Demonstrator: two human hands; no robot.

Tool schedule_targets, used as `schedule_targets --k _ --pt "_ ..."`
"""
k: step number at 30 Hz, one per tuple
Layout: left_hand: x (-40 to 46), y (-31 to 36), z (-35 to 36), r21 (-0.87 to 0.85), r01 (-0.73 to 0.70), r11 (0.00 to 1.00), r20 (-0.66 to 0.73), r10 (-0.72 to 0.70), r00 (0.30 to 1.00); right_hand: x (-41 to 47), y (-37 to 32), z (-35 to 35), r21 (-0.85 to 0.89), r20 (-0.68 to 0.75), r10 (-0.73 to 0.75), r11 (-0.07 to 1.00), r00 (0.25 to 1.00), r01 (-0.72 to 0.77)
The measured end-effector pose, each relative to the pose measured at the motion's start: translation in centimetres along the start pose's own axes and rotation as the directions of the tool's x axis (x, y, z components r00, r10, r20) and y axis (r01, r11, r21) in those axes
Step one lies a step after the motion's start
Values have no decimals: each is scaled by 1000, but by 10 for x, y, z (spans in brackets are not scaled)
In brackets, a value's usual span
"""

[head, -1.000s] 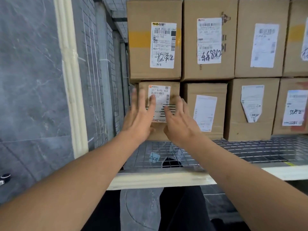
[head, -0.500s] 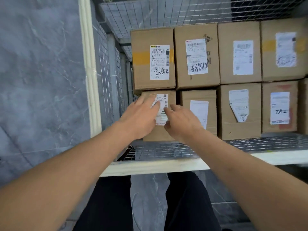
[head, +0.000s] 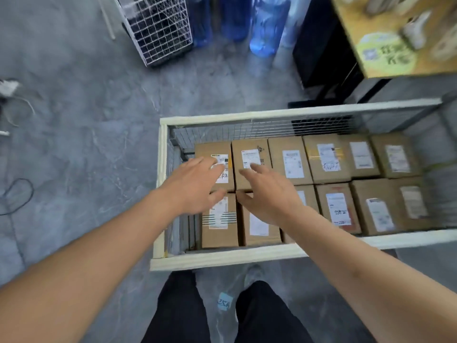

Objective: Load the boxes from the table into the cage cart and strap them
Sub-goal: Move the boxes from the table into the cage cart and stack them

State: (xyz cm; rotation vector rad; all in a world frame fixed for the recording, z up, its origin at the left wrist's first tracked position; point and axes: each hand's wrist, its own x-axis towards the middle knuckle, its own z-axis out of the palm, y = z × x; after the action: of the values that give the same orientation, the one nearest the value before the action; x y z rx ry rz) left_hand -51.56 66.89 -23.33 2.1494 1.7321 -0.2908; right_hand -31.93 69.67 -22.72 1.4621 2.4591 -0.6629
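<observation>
Seen from above, near to far. Closest: black trouser legs point(head: 247, 313) and a blue paper tag point(head: 224, 302) on the grey floor point(head: 74, 157), just short of the cage cart point(head: 222, 258).

Beyond its cream near rail: both hands out over the left end of the load, released, fingers spread and relaxed, grasping nothing. Left hand point(head: 195, 186) above the seam between the near-left box point(head: 220, 231) and the far-left box point(head: 210, 149); right hand point(head: 268, 194) just beside it, over the second column. Whether the palms touch cardboard cannot be told; blur hides it.

Cardboard boxes point(head: 333, 194) lying directly beneath and ahead of the hands, packed touching in two rows, labels point(head: 293, 163) up. Long axis of the load running left to right along the cart, so most of it stretching away to the right, nearer the right hand; the left hand nearer the cart's left wall.

Likely step: settling the last box, strapping not yet begun. No strap in view, so where to reach next cannot be told.

Farther off: a white wire-mesh panel point(head: 160, 28), blue water bottles point(head: 267, 28), and at far right a yellow-topped surface point(head: 380, 50), blurred.
</observation>
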Motion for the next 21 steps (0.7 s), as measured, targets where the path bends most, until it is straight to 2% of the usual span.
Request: schedule_targets --k 6,11,16,21 --pt "-34 33 -86 6 -12 1000 -117 13 993 -56 -7 -86 -17 -152 -9 1000 988 6" --pt "-60 57 -151 22 -65 998 -215 69 974 -101 -20 -139 -7 -263 56 998 963 -60" --pt "-78 68 -202 78 -198 977 -283 212 935 -139 -40 -177 19 -389 153 987 908 -158" --pt "-92 80 -236 164 -335 928 -289 370 883 -183 -64 -195 63 -471 302 949 829 -310"
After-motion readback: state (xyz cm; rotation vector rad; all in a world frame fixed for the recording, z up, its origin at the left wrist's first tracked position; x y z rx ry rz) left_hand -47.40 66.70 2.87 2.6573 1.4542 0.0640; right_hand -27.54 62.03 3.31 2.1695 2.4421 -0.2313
